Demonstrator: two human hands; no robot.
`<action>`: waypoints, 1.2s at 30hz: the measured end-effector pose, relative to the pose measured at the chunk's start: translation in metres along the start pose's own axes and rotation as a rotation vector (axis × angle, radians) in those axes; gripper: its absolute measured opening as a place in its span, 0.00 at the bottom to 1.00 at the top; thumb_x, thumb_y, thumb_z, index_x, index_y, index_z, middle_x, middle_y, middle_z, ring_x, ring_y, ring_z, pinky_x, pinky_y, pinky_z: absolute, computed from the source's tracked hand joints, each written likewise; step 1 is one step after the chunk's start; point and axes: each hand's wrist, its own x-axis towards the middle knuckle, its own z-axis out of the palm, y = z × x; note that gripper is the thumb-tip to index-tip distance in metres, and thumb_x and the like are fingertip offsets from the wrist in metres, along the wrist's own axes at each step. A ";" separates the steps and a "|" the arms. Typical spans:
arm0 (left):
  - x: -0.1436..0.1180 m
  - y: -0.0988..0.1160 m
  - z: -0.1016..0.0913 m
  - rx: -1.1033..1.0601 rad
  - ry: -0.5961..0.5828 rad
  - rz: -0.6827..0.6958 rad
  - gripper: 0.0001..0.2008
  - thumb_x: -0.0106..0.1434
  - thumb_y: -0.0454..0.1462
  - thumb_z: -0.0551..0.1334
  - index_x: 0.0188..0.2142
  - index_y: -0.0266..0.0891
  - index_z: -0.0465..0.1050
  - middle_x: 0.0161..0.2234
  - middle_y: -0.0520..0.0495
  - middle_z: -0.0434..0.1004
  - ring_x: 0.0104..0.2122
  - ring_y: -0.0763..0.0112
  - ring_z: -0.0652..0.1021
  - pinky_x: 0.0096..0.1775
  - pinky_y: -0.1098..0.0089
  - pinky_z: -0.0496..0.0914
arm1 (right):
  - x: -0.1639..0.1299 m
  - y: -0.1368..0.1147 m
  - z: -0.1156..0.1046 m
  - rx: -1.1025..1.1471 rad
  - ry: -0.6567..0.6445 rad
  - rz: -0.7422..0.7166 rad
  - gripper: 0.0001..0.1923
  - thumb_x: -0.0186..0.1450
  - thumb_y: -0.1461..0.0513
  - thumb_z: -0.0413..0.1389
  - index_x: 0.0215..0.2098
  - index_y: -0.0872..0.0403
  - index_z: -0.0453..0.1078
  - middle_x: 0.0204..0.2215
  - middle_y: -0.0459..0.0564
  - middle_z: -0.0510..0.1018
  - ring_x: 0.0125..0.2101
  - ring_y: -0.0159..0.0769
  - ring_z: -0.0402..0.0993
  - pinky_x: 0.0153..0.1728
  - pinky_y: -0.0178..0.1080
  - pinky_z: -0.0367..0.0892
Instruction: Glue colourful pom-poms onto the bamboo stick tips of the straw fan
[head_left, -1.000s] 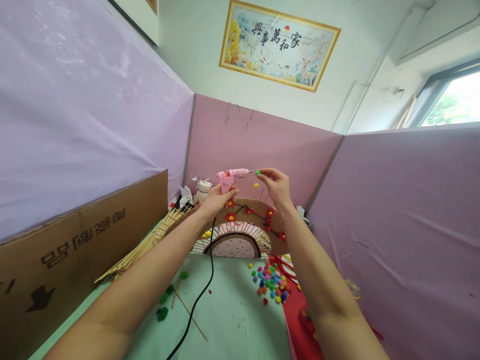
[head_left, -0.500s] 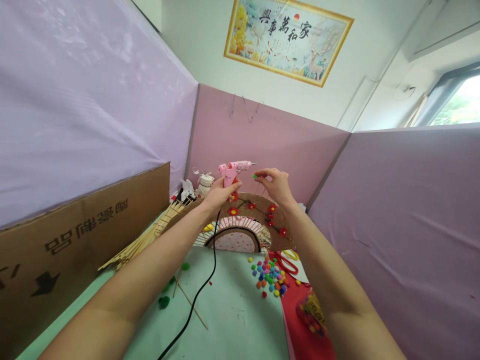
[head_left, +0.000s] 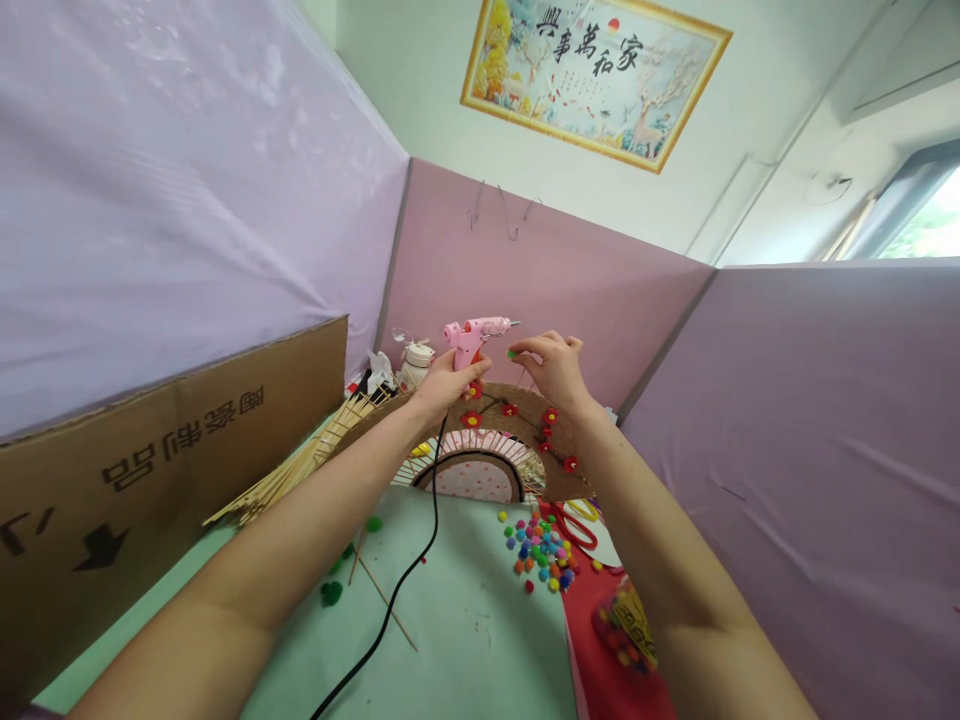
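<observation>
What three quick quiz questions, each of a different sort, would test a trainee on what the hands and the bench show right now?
1. True or false: the left hand grips the pink glue gun with its nozzle pointing toward the other hand.
2. What does the right hand pinch? A) a red flower B) a small green pom-pom C) a bamboo stick
3. Fill in: the loose heap of coloured pom-poms lies on the green table, in front of the brown ____-shaped craft piece.

Key: 1 true; 2 B; 3 fan.
</observation>
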 end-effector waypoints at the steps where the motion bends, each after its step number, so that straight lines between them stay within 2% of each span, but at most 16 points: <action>1: 0.000 0.000 0.000 0.001 0.000 -0.001 0.19 0.51 0.45 0.73 0.36 0.35 0.73 0.22 0.51 0.73 0.20 0.78 0.72 0.20 0.79 0.60 | 0.000 0.000 0.000 -0.004 -0.002 -0.005 0.09 0.68 0.58 0.55 0.35 0.45 0.78 0.36 0.47 0.84 0.42 0.43 0.72 0.46 0.47 0.47; 11: 0.000 0.000 0.000 0.038 -0.018 0.016 0.19 0.52 0.46 0.72 0.36 0.35 0.73 0.22 0.51 0.73 0.19 0.78 0.71 0.19 0.78 0.58 | 0.000 -0.003 -0.002 -0.028 -0.012 -0.052 0.12 0.70 0.58 0.53 0.35 0.44 0.80 0.38 0.47 0.85 0.43 0.42 0.72 0.46 0.48 0.47; 27: 0.000 0.000 0.000 0.045 -0.023 0.023 0.18 0.53 0.46 0.72 0.35 0.36 0.73 0.22 0.51 0.73 0.20 0.77 0.72 0.20 0.78 0.60 | -0.002 -0.009 -0.006 -0.082 -0.027 -0.095 0.13 0.70 0.57 0.53 0.34 0.44 0.80 0.34 0.48 0.85 0.40 0.42 0.71 0.46 0.48 0.47; 33: 0.001 0.000 -0.001 0.051 -0.035 0.014 0.18 0.53 0.46 0.71 0.35 0.35 0.72 0.21 0.50 0.73 0.19 0.77 0.72 0.19 0.77 0.59 | -0.003 -0.005 -0.009 -0.035 0.003 -0.072 0.11 0.70 0.57 0.54 0.41 0.42 0.80 0.40 0.47 0.85 0.42 0.43 0.72 0.46 0.49 0.46; 36: 0.000 0.000 0.000 0.054 -0.045 0.022 0.18 0.53 0.46 0.71 0.35 0.35 0.72 0.22 0.50 0.73 0.20 0.77 0.72 0.19 0.78 0.59 | -0.002 -0.006 -0.010 -0.028 0.009 -0.056 0.10 0.70 0.57 0.54 0.41 0.43 0.80 0.40 0.47 0.85 0.43 0.43 0.72 0.46 0.48 0.47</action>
